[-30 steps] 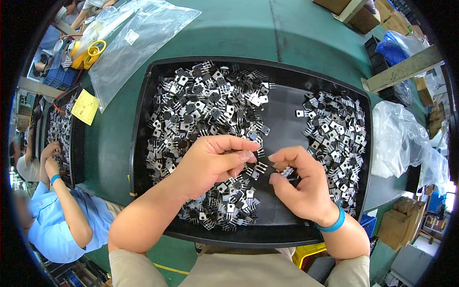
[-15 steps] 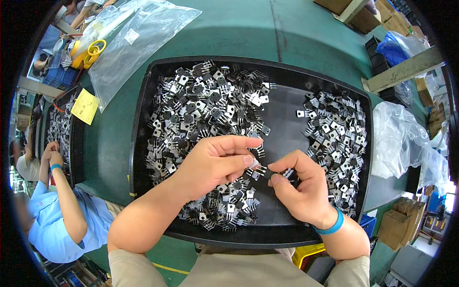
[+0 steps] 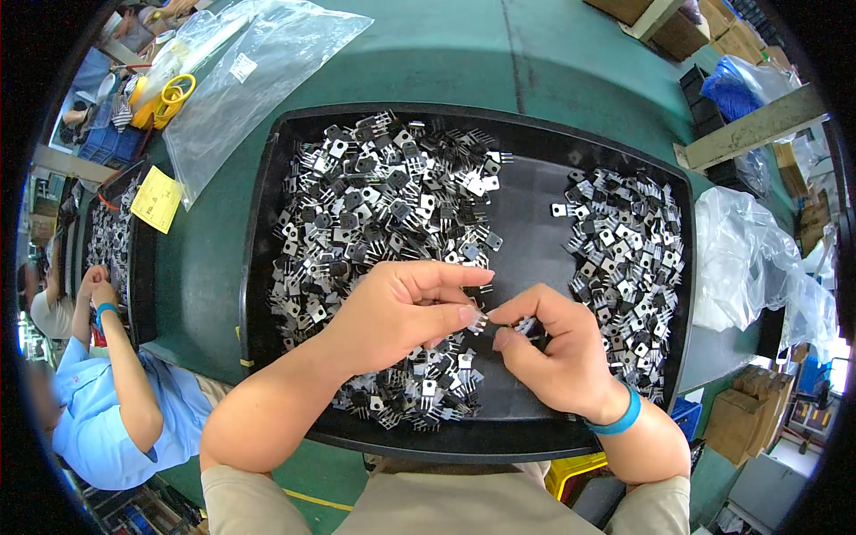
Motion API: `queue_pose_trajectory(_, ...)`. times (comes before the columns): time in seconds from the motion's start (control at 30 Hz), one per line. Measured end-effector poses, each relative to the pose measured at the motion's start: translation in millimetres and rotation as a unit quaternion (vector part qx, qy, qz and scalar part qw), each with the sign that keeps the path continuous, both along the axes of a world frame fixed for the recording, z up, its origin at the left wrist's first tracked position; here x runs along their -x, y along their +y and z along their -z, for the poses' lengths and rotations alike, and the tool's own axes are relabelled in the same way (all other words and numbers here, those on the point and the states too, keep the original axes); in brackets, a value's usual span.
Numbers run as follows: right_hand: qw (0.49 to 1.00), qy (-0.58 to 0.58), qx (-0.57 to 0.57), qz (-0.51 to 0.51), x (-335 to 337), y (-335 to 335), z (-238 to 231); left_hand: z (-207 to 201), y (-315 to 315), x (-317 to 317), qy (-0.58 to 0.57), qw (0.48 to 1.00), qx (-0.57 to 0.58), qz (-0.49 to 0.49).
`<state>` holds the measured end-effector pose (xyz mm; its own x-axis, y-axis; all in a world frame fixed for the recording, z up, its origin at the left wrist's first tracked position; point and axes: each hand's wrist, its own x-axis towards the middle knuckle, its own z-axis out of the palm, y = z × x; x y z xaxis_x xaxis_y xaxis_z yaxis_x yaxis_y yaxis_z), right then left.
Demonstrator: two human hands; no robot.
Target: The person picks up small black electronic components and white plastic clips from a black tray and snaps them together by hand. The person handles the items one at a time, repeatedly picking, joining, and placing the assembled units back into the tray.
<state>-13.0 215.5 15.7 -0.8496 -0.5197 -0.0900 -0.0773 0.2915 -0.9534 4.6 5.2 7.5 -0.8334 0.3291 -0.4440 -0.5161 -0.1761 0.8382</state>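
Over the middle of a wide black tray [image 3: 544, 201], my two hands meet fingertip to fingertip. My left hand [image 3: 406, 312] pinches thumb against a bent finger at the silver legs of a small three-legged transistor [image 3: 479, 324], its index finger held out straight above. A pale bit shows by the thumb. My right hand [image 3: 562, 343] is closed, thumb and index finger pinching at the dark end beside those legs. More transistors [image 3: 530, 328] show inside its curled fingers. Beneath and behind my left hand spreads a large heap of loose transistors [image 3: 392, 196]; a smaller heap [image 3: 629, 259] fills the tray's right side.
A clear plastic bag [image 3: 259, 80] and a yellow paper tag [image 3: 158, 200] lie on the green table [image 3: 428, 58] to the left. Crumpled clear plastic [image 3: 740, 259] sits right of the tray. At far left a co-worker in a blue shirt [image 3: 116, 410] handles parts at another tray.
My hands have drawn slightly closer together, so less of the transistor shows between the fingertips. My left hand has shifted a little downward. The heaps look the same.
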Motion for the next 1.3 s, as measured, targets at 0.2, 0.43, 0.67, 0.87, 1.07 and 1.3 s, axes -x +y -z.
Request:
queue_pose_trajectory(0.2, 0.996, 0.088, -0.001, -0.032, -0.3, -3.6, 1.9, -1.0, 2.1, -3.2, 0.031, 0.999, 0.04, -0.004)
queue_pose_trajectory(0.43, 0.999, 0.051, 0.013, -0.003, 0.0, -1.7, 2.2, 2.1, -2.9, 0.4, 0.008, 1.0, 0.009, 0.017)
queue_pose_trajectory(0.67, 0.987, -0.13, 0.077, 0.059, 1.4, -2.3, -0.5, -2.8, -0.1, 0.7, 0.005, 0.999, 0.027, 0.037)
queue_pose_trajectory(0.87, 0.973, -0.224, 0.035, 0.039, 6.5, -6.7, -4.6, 0.9, -2.3, 0.5, -0.042, 0.997, -0.07, -0.017)
queue_pose_trajectory(1.07, 0.966, 0.188, -0.125, -0.125, 8.0, -3.0, 30.0, 9.8, -6.3, 4.3, -0.028, 0.989, -0.125, -0.079)
queue_pose_trajectory(1.3, 0.965, 0.15, -0.194, -0.093, 2.6, -6.3, 29.9, 3.6, -4.8, 4.4, -0.02, 0.99, -0.122, -0.063)
